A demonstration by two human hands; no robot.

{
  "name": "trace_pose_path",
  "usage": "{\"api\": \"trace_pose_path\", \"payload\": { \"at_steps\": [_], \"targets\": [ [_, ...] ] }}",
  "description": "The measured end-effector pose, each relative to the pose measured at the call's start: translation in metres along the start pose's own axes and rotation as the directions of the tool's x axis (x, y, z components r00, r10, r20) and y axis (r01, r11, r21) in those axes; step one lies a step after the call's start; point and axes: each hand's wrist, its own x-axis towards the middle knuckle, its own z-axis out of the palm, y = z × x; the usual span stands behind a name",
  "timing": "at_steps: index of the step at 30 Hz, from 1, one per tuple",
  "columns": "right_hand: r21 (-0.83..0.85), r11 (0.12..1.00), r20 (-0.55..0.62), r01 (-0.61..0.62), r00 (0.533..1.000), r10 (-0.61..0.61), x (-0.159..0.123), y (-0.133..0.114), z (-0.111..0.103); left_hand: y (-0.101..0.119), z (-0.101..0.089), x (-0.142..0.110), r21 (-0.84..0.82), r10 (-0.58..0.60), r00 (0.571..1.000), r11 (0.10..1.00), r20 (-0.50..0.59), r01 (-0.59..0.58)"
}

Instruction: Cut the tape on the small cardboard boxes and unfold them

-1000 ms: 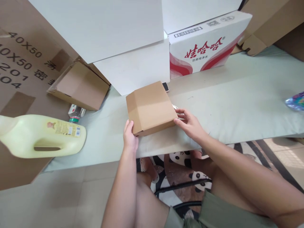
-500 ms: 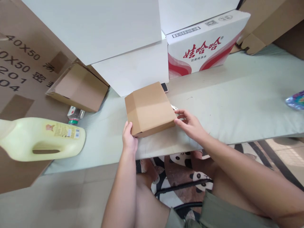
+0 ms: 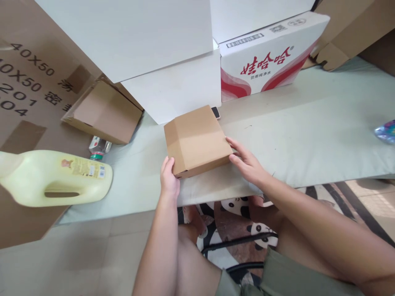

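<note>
A small brown cardboard box with its lid folded down sits on the pale green cloth, close to the front edge. My left hand grips its near left corner, thumb against the side and the other fingers partly hidden. On the right side, my right hand holds the box's edge near the front corner, fingers along the side. Just behind the box a dark phone-like object shows in part.
White boxes and a red-and-white water carton stand behind. To the left are another cardboard box, a small bottle and a large yellow jug. A colourful plastic item lies at far right.
My right hand's fingers have come in from beside the corner to lie along the box's right side. A light object seen beside the box is now hidden. My left hand keeps its hold.
</note>
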Motion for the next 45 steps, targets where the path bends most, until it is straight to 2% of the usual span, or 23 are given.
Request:
{"api": "trace_pose_path", "payload": {
  "at_steps": [12,16,28,34,45],
  "targets": [
    [-0.051,0.996,0.044,0.072,0.997,-0.07,0.0002,0.0001,-0.0033,-0.0026,-0.0014,0.0004,0.004,-0.003,1.0,1.0,0.004,0.003],
    [-0.052,0.995,0.053,0.089,0.995,-0.086,0.0001,0.0025,-0.0044,-0.0029,-0.0017,0.0001,0.007,-0.022,0.999,1.0,-0.028,0.022],
    [-0.087,0.991,0.067,0.102,0.993,-0.096,-0.0001,0.0022,-0.0057,-0.0034,0.0016,-0.0007,-0.056,-0.023,0.999,0.998,-0.049,0.02],
    [-0.101,0.99,0.071,0.097,0.993,-0.09,-0.0001,0.0022,-0.0052,-0.0034,0.0005,-0.001,-0.035,-0.023,1.0,0.999,-0.017,0.023],
    [-0.11,0.988,0.079,0.105,0.992,-0.097,-0.0001,0.0021,-0.0054,-0.0036,0.0016,-0.0026,-0.051,-0.033,0.998,0.998,-0.045,0.031]
  ]
}}
